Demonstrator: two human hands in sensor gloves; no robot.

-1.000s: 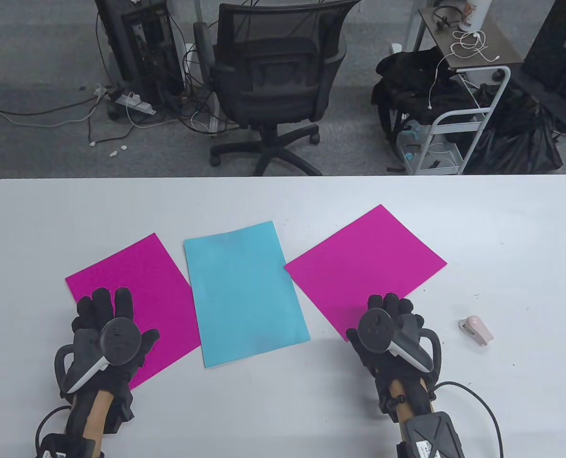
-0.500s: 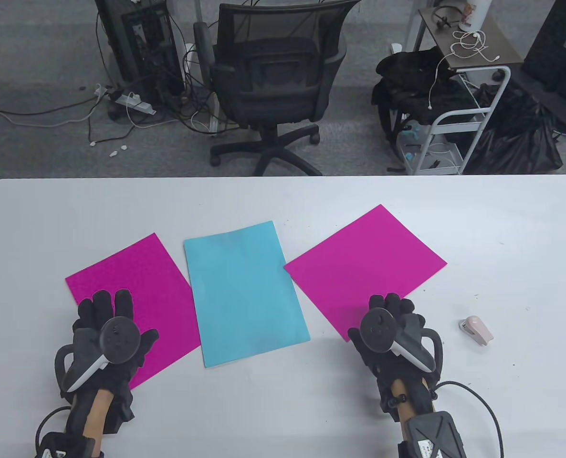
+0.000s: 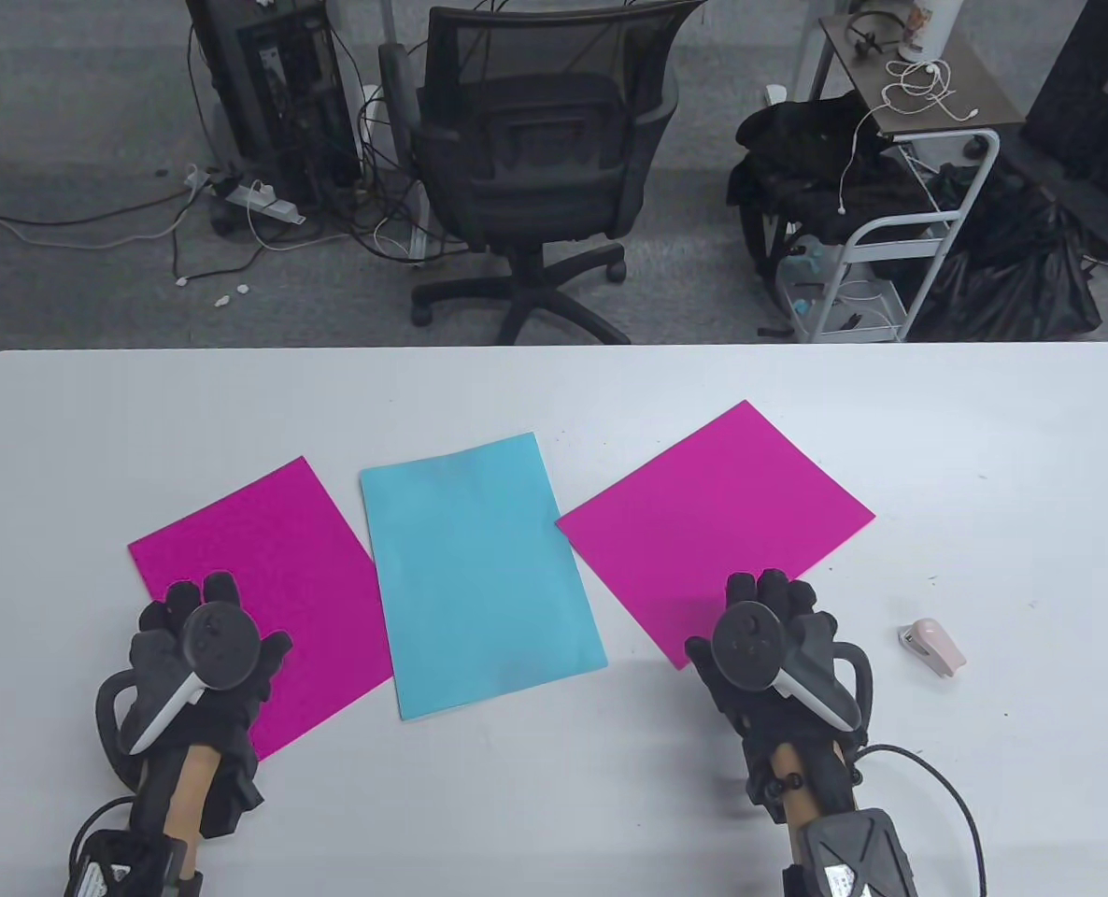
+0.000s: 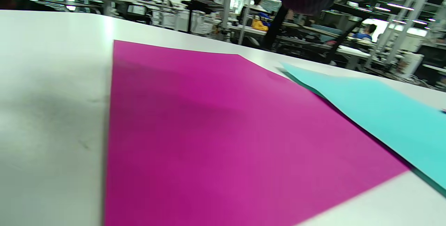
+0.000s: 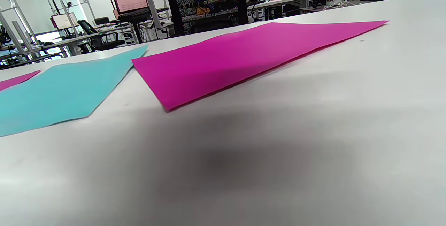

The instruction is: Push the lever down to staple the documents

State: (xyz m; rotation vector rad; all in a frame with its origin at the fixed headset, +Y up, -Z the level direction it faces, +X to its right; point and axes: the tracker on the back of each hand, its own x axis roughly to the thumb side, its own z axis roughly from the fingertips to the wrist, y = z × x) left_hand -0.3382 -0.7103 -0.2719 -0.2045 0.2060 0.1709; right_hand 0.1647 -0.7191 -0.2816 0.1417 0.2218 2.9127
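Both hands hold nothing: right hand [image 3: 769, 645] fingers curled, left hand [image 3: 204, 645] on a magenta sheet [image 3: 264, 598]. Right is nearer the pink stapler [image 3: 932, 647], just beside it, lying diagonally.

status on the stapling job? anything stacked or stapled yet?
Done: nothing. The left magenta sheet, the blue sheet and the right magenta sheet lie side by side on the table, not stacked.
In hand: nothing. The left hand is over the left sheet and the right hand is at the right sheet's near corner.
Left: stack the sheets, fetch the pink stapler, untouched at right, and press its lever.
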